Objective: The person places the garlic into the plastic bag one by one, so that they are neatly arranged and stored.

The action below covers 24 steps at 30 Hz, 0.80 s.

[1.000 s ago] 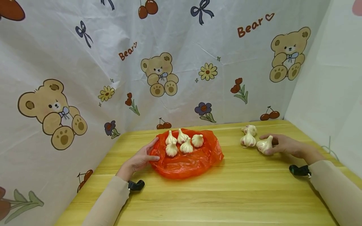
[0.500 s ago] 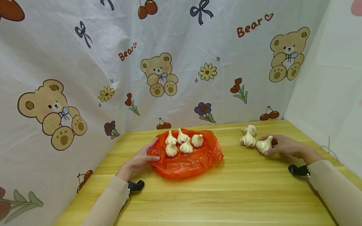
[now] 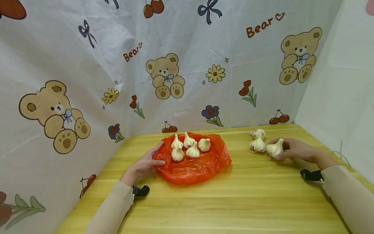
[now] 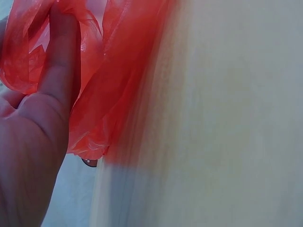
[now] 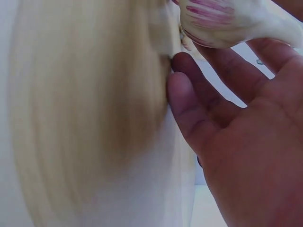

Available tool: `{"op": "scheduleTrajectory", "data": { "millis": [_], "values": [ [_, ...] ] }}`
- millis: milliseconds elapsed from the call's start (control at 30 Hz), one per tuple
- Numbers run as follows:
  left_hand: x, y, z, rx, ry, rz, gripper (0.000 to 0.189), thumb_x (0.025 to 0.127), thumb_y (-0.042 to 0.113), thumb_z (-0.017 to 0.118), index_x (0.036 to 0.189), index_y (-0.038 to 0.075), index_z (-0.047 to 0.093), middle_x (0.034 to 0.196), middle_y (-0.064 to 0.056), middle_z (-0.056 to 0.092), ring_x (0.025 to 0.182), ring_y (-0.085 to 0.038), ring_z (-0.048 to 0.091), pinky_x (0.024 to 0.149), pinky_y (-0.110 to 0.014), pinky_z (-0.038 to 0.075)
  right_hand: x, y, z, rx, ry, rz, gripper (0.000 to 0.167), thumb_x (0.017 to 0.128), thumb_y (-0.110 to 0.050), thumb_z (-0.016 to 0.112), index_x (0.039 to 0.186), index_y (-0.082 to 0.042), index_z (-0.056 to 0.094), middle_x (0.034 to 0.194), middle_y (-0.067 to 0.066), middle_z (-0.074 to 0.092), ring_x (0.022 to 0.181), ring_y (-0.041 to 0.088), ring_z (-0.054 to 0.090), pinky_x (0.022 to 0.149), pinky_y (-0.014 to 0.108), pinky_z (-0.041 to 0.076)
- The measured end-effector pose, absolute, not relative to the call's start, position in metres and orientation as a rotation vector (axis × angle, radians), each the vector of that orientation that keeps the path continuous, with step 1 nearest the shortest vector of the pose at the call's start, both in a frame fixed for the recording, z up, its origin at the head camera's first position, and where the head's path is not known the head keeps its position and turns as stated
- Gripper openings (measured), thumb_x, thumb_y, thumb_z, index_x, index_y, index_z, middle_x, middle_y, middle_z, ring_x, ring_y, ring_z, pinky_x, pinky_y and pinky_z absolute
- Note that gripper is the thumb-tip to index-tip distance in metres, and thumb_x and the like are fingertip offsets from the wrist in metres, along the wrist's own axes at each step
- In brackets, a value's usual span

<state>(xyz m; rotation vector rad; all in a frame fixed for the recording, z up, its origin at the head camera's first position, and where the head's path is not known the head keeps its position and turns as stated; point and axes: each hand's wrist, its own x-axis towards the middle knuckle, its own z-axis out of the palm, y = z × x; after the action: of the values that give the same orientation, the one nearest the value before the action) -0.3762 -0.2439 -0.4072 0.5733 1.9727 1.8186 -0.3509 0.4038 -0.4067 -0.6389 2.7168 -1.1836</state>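
Observation:
My left hand (image 3: 145, 164) pinches the left edge of a thin red plastic bag (image 3: 187, 175), thumb on the near side. In the left wrist view the bag's film (image 4: 118, 61) wraps about my fingers. Several whitish garlic bulbs (image 3: 193, 151) sit grouped on the bag. At the right, my right hand (image 3: 296, 152) grips another garlic bulb (image 3: 274, 148), its stem pointing up. The right wrist view shows purple streaks on this bulb (image 5: 213, 21), with my fingers around it. Just left of it are a garlic bulb (image 3: 257, 145) and a further garlic bulb (image 3: 258, 133) behind.
Everything rests on a wood-grain table (image 3: 198, 208). A white cloth (image 3: 187, 113) printed with bears and flowers hangs behind and along the left. A plain white wall (image 3: 339, 97) stands at the right, with a thin cable (image 3: 341, 152) by the table's edge.
The garlic bulb in my right hand looks slightly higher than before, with a shadow under it. My left hand and the bag stay as they were.

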Motion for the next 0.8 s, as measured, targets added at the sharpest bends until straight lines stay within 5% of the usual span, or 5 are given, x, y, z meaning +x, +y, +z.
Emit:
{"op": "scheduleTrajectory", "data": {
  "millis": [800],
  "values": [
    [-0.377, -0.244, -0.407, 0.557, 1.973, 1.826, 0.105, 0.092, -0.004, 0.070, 0.167, 0.029, 0.005, 0.176, -0.004, -0.003, 0.159, -0.040, 0.014, 0.105, -0.038, 0.055, -0.348, 0.384, -0.368, -0.662, 2.747, -1.219, 0.061, 0.095, -0.020, 0.074, 0.149, -0.005, 0.050, 0.141, 0.020, 0.059, 0.114, -0.004, 0.059, 0.088, 0.018, 0.054]
  ]
}}
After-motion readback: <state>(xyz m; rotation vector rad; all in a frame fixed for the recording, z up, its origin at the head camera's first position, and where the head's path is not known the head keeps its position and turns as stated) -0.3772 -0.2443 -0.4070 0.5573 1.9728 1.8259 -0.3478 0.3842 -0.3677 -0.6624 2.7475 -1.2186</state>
